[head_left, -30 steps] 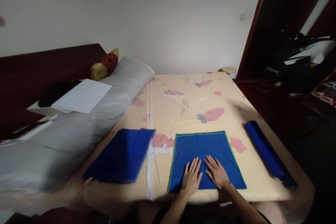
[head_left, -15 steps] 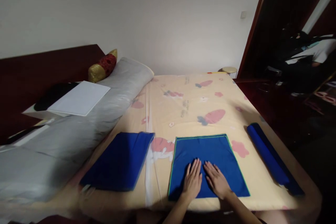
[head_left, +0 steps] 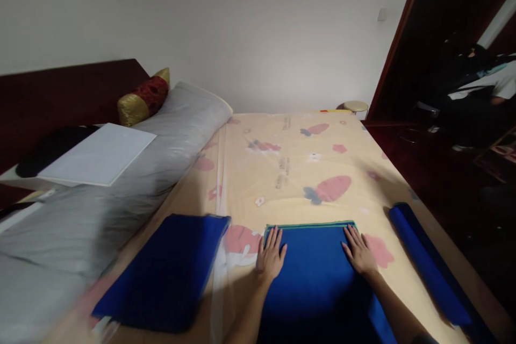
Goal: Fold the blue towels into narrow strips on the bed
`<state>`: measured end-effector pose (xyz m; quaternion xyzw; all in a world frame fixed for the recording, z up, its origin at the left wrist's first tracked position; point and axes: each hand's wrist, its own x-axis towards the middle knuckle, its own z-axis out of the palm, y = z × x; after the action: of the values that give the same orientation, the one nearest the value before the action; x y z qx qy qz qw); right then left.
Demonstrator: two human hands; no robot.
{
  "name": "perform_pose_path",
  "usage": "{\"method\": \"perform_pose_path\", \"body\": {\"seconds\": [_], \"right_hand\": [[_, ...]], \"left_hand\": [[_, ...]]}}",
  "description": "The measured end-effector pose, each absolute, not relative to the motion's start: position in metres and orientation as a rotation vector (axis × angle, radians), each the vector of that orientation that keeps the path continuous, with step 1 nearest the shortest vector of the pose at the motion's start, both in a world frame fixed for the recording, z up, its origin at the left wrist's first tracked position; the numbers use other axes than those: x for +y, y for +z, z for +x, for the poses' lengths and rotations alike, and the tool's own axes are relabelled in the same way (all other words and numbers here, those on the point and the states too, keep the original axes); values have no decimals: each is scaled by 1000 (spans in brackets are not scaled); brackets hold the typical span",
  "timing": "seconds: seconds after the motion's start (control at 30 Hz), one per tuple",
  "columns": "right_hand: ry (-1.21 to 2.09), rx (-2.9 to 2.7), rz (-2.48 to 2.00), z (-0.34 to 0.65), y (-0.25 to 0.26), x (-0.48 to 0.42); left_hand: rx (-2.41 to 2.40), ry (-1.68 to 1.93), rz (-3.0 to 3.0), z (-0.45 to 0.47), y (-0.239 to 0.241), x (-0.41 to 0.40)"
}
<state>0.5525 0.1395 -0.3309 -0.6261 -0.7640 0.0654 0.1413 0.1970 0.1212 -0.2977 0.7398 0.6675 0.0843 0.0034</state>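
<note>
A blue cloth (head_left: 312,274) with green edging lies folded flat on the bed in front of me. My left hand (head_left: 271,258) rests palm down near its far left corner, fingers stretched out. Near the far right corner, my right hand (head_left: 360,251) presses flat in the same way, fingers a little apart. Another folded blue cloth (head_left: 165,274) lies to the left, with a pale tag at its near corner. On the right, a rolled or narrowly folded blue cloth (head_left: 427,266) runs along the bed's side.
The bed's patterned sheet (head_left: 290,172) spreads around the cloths. Grey plastic-covered bedding (head_left: 173,145) fills the left side, with a white board (head_left: 100,153) and a red-and-gold bolster (head_left: 145,98) by the headboard. A stool (head_left: 355,106) stands beyond; a person (head_left: 489,83) is at far right.
Both my hands have moved from the middle of the cloth outward and away from me to its far corners. The view has shifted slightly, so the cloths appear lower.
</note>
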Motion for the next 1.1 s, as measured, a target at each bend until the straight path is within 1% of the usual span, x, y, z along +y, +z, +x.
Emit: {"method": "perform_pose_path", "body": {"seconds": [0.2, 0.37, 0.47, 0.57, 0.67, 0.87, 1.0, 1.1], "right_hand": [[174, -2185, -1878, 558, -338, 143], [114, -2097, -1935, 528, -327, 135], [115, -2158, -1835, 485, -324, 94], [155, -2260, -1664, 444, -332, 38], [188, -2266, -1598, 428, -342, -2], [123, -2244, -1589, 467, -342, -11], [70, -2158, -1684, 522, -341, -11], [85, -2199, -1675, 558, -340, -16]], "left_hand": [[2107, 211, 2278, 193, -298, 125], [2161, 241, 2275, 216, -288, 121], [2095, 329, 2382, 255, -291, 87], [1940, 501, 2559, 294, -308, 36], [1953, 554, 2597, 311, -321, -4], [1964, 397, 2558, 285, -305, -20], [2094, 315, 2500, 237, -300, -27], [2183, 308, 2501, 197, -304, -38]]}}
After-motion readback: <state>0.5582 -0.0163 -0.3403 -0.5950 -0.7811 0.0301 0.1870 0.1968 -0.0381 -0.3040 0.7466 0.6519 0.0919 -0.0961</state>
